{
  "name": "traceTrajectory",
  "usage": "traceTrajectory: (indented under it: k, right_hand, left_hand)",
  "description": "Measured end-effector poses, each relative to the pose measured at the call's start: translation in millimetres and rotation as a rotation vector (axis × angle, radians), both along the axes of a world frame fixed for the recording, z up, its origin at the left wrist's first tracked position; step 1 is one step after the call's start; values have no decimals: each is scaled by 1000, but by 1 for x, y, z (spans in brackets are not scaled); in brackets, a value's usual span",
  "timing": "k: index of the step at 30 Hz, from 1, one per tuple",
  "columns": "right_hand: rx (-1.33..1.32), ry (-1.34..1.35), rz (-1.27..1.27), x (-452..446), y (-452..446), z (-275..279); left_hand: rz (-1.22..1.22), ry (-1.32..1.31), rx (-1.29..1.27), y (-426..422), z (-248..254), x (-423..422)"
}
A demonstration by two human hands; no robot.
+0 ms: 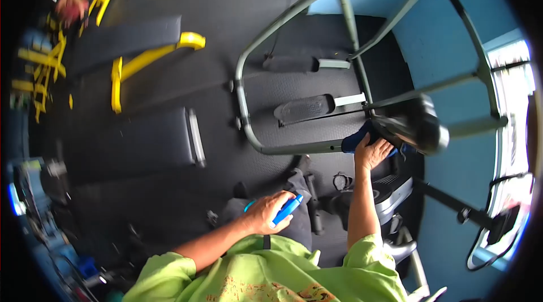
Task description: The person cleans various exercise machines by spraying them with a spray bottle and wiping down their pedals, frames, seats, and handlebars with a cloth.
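Observation:
My left hand (270, 212) is wrapped around what looks like a spray bottle (287, 210), its bright blue top sticking out past my fingers. Most of its body is hidden by the hand. My right hand (373, 155) reaches forward and presses a dark blue cloth (352, 141) against the exercise machine, beside its black, rounded part (421, 126). The cloth shows on both sides of the hand, and some fingertips are hidden. Two black foot pedals (304, 108) on pale arms lie within the machine's grey tube frame (242, 101).
Black padded benches (133, 138) and a yellow-framed bench (150, 64) stand to the left. Another machine (390, 197) is close on my right. A blue wall (430, 58) and bright window (512, 132) lie beyond. A blurred person (72, 6) is at the far upper left.

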State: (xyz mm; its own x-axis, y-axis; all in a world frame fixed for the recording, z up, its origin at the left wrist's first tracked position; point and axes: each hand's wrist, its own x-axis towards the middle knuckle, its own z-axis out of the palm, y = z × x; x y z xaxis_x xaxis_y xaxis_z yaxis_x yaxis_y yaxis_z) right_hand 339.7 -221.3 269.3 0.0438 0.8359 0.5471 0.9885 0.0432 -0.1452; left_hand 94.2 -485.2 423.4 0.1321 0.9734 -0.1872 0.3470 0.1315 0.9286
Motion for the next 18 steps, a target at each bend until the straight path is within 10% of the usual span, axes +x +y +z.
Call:
traceTrajectory:
  k: [6, 14, 18]
  right_hand:
    - [-642, -588, 336, -5, -46, -27]
    - [-771, -1006, 813, -124, -84, -191]
    - [-940, -1054, 856, -133, -74, -174]
  left_hand:
    - [226, -138, -108, -43, -104, -6]
    - [509, -207, -266, -67, -271, 30]
    - [624, -177, -305, -74, -312, 35]
